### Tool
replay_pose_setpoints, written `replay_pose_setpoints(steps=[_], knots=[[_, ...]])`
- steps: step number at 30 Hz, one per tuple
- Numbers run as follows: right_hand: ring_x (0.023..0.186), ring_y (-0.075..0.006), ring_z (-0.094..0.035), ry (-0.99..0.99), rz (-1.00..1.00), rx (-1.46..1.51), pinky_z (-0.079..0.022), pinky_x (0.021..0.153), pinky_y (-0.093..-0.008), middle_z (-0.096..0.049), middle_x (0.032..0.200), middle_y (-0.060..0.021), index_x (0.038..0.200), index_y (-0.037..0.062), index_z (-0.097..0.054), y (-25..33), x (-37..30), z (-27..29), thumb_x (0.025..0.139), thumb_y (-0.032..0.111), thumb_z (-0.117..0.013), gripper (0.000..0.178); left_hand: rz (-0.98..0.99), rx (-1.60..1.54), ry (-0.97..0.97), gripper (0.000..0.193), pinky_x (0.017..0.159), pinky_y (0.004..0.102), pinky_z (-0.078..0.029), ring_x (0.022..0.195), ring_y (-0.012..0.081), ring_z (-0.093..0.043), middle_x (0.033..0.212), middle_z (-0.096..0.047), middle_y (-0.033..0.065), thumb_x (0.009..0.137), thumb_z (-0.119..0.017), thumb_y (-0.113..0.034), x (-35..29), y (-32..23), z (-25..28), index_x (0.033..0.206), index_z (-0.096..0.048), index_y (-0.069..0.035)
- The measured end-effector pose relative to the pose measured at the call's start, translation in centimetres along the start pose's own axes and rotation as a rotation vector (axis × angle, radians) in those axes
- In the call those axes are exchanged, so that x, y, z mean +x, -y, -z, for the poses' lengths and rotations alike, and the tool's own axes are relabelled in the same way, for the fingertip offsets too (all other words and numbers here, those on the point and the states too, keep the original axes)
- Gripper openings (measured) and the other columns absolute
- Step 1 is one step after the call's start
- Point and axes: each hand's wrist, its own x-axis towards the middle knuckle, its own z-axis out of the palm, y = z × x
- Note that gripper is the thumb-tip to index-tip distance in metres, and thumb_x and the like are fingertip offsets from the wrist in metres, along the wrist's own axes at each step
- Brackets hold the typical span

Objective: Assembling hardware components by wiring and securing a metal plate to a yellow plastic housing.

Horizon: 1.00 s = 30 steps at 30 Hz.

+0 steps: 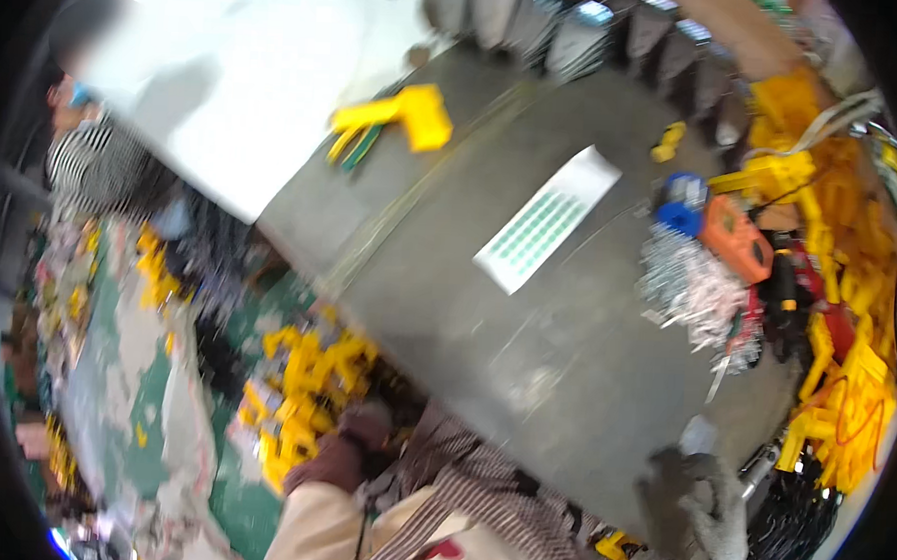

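My left hand [364, 426], in a dark brownish covering, reaches down beside the table next to a heap of yellow plastic pieces [309, 384]. Motion blur hides its fingers. In a grey glove, my right hand [714, 512] is at the table's near right edge; its fingers are smeared, with a small pale blur [699, 436] by the fingertips. On the grey tabletop [427, 319] lies a white sheet with rows of green stickers [546, 224]. Farther left are a yellow pistol-shaped piece [426, 117] and a tool with green and yellow handles [359, 146].
At the right lie an orange device [737, 239], a blue roll [682, 202], a pile of small silvery parts [683, 290] and many yellow pieces [854, 398]. Stacks of grey parts [579, 40] line the far edge. A person in a striped top [98, 170] is at the far left.
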Motion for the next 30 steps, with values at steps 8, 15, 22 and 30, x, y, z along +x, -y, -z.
replay_pose_setpoints(steps=[8, 15, 22, 30], knots=[[0.089, -0.0270, -0.063, -0.465, 0.243, 0.180, -0.049, 0.078, -0.0353, -0.065, 0.093, -0.0123, 0.093, 0.0047, -0.069, -7.9, 5.6, -5.4, 0.085, 0.004, -0.073, 0.009, -0.514, -0.337, -0.261, 0.029, 0.075, 0.0356, -0.054, 0.080, 0.0222, -0.069, 0.087, -0.073, 0.0096, 0.098, -0.061, -0.030, -1.6, -2.7, 33.1, 0.101, -0.072, -0.003], [0.103, -0.0367, -0.064, -0.435, 0.256, 0.263, -0.051, 0.090, -0.0419, -0.067, 0.104, -0.0168, 0.105, 0.0049, -0.067, -6.6, 4.0, -5.4, 0.089, 0.004, -0.069, 0.016, 0.053, 0.412, -1.613, 0.034, 0.077, 0.0481, -0.057, 0.097, 0.0332, -0.070, 0.108, -0.071, 0.0112, 0.084, -0.065, -0.021, 16.0, -10.4, 80.8, 0.118, -0.068, -0.014], [0.093, -0.0332, -0.069, -0.429, 0.209, 0.388, -0.055, 0.080, -0.0375, -0.068, 0.104, -0.0153, 0.106, 0.0066, -0.069, -7.9, 4.7, -5.6, 0.090, 0.006, -0.067, 0.016, -0.030, 0.371, -1.727, 0.043, 0.088, 0.0449, -0.055, 0.107, 0.0340, -0.067, 0.115, -0.070, 0.0136, 0.079, -0.066, -0.019, 17.4, -4.3, 84.6, 0.121, -0.065, -0.010], [0.095, -0.0287, -0.067, -0.497, 0.489, -0.019, -0.053, 0.082, -0.0397, -0.068, 0.099, -0.0140, 0.100, 0.0069, -0.070, -10.3, 4.8, -4.3, 0.088, 0.007, -0.070, 0.012, -0.811, 0.342, -0.994, 0.056, 0.061, 0.0384, -0.050, 0.061, 0.0258, -0.062, 0.087, -0.063, 0.0071, 0.080, -0.066, -0.014, -8.3, -19.5, 54.4, 0.134, -0.056, -0.005]])
